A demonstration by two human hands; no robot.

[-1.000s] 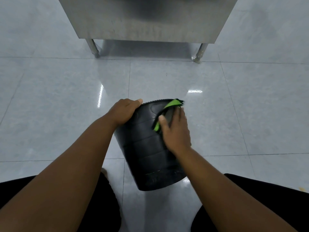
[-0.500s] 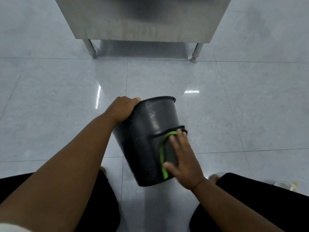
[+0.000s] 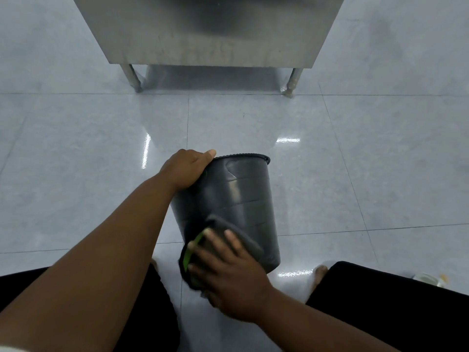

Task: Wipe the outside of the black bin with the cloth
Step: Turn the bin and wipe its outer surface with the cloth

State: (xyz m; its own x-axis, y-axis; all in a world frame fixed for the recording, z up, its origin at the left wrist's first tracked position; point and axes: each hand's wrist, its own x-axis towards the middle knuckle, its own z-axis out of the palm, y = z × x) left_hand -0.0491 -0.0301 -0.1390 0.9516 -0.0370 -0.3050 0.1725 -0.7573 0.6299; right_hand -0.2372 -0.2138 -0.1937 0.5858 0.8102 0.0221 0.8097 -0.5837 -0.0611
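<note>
The black bin [image 3: 238, 196] stands tilted on the tiled floor between my knees, its rim pointing away from me. My left hand [image 3: 186, 168] grips the rim at the bin's upper left. My right hand [image 3: 228, 270] presses a dark cloth with a green edge [image 3: 195, 250] flat against the lower near side of the bin, close to its base. The cloth covers the bin's lower left part, and my fingers are spread over it.
A stainless steel cabinet [image 3: 208, 31] on short legs stands straight ahead, about a tile away. Glossy grey floor tiles [image 3: 76, 161] surround the bin. My dark-trousered legs [image 3: 396, 306] flank it left and right. A small pale object [image 3: 429, 279] lies by my right knee.
My right hand has slid the cloth down the bin's side from the rim toward the base and a little to the left. The left hand has kept its grip on the rim.
</note>
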